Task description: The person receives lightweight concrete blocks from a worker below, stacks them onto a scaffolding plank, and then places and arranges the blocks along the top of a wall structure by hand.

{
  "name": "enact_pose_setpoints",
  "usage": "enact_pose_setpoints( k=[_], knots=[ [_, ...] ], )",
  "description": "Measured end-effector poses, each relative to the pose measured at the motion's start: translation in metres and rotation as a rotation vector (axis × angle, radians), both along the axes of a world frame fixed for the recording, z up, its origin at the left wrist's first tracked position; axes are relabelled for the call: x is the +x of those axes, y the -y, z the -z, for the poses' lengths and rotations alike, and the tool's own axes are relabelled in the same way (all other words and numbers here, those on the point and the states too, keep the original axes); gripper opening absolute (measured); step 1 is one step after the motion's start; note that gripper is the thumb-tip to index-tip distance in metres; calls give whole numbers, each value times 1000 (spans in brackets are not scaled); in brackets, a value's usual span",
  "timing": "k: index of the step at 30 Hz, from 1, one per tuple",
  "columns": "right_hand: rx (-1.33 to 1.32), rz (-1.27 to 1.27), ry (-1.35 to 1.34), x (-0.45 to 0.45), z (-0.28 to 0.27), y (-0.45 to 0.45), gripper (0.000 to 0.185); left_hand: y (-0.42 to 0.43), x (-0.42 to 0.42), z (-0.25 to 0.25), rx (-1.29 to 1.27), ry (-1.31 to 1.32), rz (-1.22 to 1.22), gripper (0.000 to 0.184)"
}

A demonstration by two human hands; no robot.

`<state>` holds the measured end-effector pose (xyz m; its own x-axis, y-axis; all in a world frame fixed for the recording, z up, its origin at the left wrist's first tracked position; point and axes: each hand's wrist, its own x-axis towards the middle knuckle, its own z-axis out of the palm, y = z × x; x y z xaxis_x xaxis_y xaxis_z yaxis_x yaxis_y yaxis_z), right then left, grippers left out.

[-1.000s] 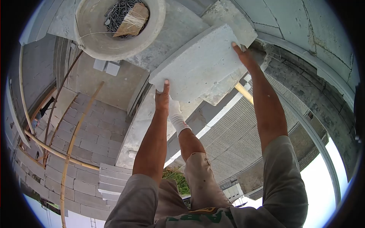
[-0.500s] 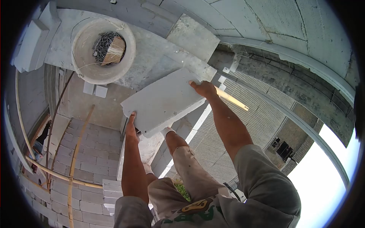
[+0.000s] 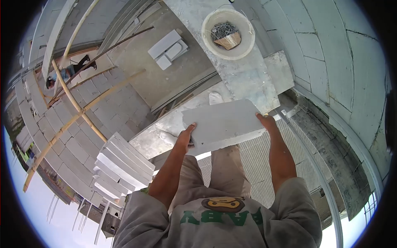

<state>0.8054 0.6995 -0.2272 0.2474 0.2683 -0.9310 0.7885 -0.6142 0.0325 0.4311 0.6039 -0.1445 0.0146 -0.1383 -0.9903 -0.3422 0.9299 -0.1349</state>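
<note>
A grey-white concrete block [image 3: 223, 124] is held flat in front of my legs by both hands. My left hand [image 3: 186, 136] grips its left end, thumb on the top face and the other fingers mostly hidden. At the opposite end, my right hand [image 3: 266, 120] clasps the right edge with its thumb on top. Beyond the block, a white bucket [image 3: 247, 46] stands on a plank platform [image 3: 248, 78], with nails [image 3: 223, 29] and a torn piece of cardboard [image 3: 228, 41] inside.
To my left, slabs or blocks [image 3: 124, 163] are stacked. Wooden poles [image 3: 80, 111] cross over a block wall [image 3: 74, 153]. Far below, a person [image 3: 68, 73] and several blocks [image 3: 168, 47] are visible. A block wall [image 3: 326, 49] and metal rail [image 3: 318, 165] are at right; corrugated roofing [image 3: 289, 144] lies below.
My view has turned, showing more of the left side and the person below. The block, earlier slanting up to the right, now lies more level across, still in both hands.
</note>
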Motion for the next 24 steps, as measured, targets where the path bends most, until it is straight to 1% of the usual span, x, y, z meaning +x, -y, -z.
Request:
enact_pose_setpoints(
  k=[1,2,3,4,5,6,7,8,9,11,12,13,14,15,16,18,20,21,23,24],
  knots=[
    [53,29,-83,-1,-1,1,78,8,-5,-8,21,6,-12,76],
    [42,-53,-110,-7,-7,-7,78,21,-13,-15,33,-5,-36,77],
    [109,-78,-142,-1,9,-4,76,36,-20,-15,73,-1,-85,80],
    [-60,57,-80,-44,-43,-30,75,52,-26,-19,104,-6,-137,83],
    [-70,76,-277,-32,-20,-27,68,64,-28,-29,90,-49,-185,84],
    [-106,68,-212,-49,-30,-33,63,72,-36,-35,89,-80,-222,85],
    [-99,242,-296,-65,-32,-30,61,82,-45,-41,93,-107,-263,85],
    [-60,99,-269,-60,-15,-29,62,95,-52,-49,107,-119,-301,86],
    [-5,-39,-233,-65,3,-37,62,117,-61,-45,166,-139,-338,89],
    [17,-313,-198,-124,-23,-52,63,164,-70,-23,277,-162,-413,95],
    [25,-450,-167,-158,-44,-49,63,172,-83,-42,301,-180,-468,94],
    [38,-489,-181,-189,-58,-43,63,181,-99,-78,321,-195,-522,92],
    [51,-528,-196,-220,-71,-36,63,197,-112,-101,340,-211,-575,90],
    [65,-568,-215,-253,-82,-30,64,222,-115,-95,346,-247,-685,92],
    [75,-567,-231,-280,-84,-22,64,251,-111,-78,352,-283,-790,93],
    [95,-550,-264,-329,-84,1,63,293,-120,-79,371,-299,-946,96],
    [137,-691,-342,-398,-111,34,62,334,-139,-92,409,-258,-1046,101],
    [154,-761,-375,-428,-125,51,61,351,-151,-106,365,-281,-1081,103],
    [189,-848,-417,-475,-125,83,59,386,-177,-140,272,-317,-1145,106],
    [207,-888,-440,-497,-123,97,58,409,-179,-131,283,-330,-1201,109]
  ],
)
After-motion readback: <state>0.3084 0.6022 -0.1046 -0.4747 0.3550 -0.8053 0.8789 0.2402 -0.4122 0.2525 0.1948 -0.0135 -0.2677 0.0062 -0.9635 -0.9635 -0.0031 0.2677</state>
